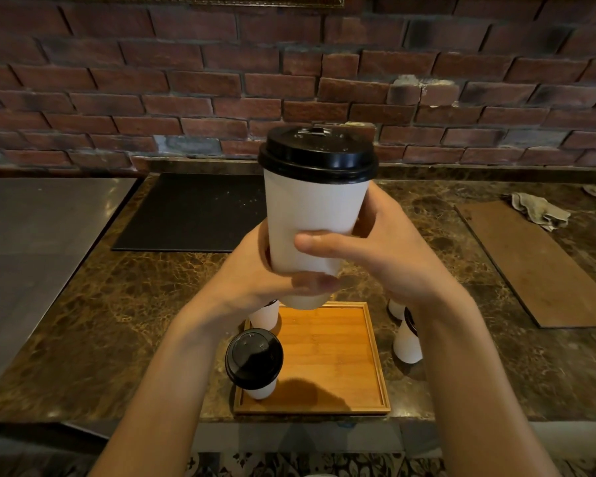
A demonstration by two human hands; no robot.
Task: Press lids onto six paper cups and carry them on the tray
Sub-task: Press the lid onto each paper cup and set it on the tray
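A white paper cup (pixel 313 208) with a black lid (pixel 319 151) is held upright in the air above the wooden tray (pixel 334 359). My left hand (pixel 255 277) grips its lower part from the left and below. My right hand (pixel 375 249) grips it from the right, thumb across the front. On the tray's near left corner stands a lidded cup (pixel 254 361). Another cup (pixel 265 313) at the tray's far left is mostly hidden by my left wrist. Right of the tray, two more cups (pixel 407 339) stand partly hidden behind my right forearm.
The tray sits near the front edge of a brown marble counter (pixel 117 304). A black mat (pixel 193 211) lies at the back, a steel surface (pixel 31 235) to the left, and a brown board (pixel 537 266) with a crumpled cloth (pixel 537 210) to the right. A brick wall stands behind.
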